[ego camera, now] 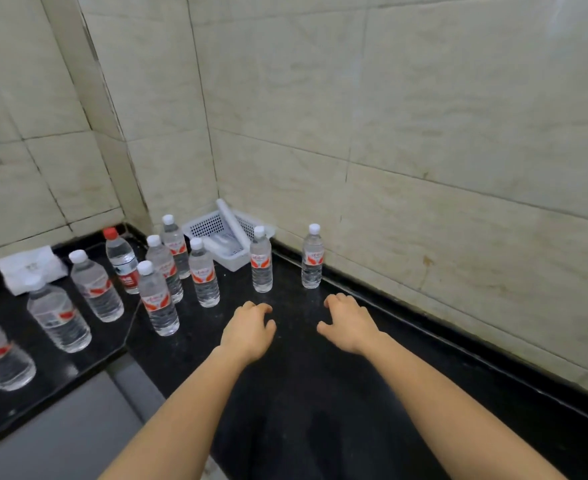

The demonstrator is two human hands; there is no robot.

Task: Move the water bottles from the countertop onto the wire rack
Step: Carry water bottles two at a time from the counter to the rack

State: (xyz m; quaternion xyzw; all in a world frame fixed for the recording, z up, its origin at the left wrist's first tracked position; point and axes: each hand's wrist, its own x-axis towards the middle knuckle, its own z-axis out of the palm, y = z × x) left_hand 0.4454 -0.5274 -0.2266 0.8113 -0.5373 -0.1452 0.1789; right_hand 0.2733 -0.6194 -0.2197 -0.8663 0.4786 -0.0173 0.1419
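Note:
Several clear water bottles with white caps and red labels stand upright on the black countertop (320, 393). Nearest my hands are one bottle (261, 263) and another bottle (312, 259) close to the wall. A cluster of bottles (168, 271) stands to the left, with a red-capped bottle (122, 261) behind it. More bottles (59, 315) stand at the far left. My left hand (249, 332) hovers just in front of the first bottle, fingers curled and apart, holding nothing. My right hand (349, 323) hovers in front of the second bottle, also holding nothing. No wire rack is in view.
A white plastic basket (213, 225) with a white roll in it sits in the corner behind the bottles. A white packet (29, 268) lies at the back left. Beige tiled walls enclose the counter at the back and right. A grey floor shows at the lower left.

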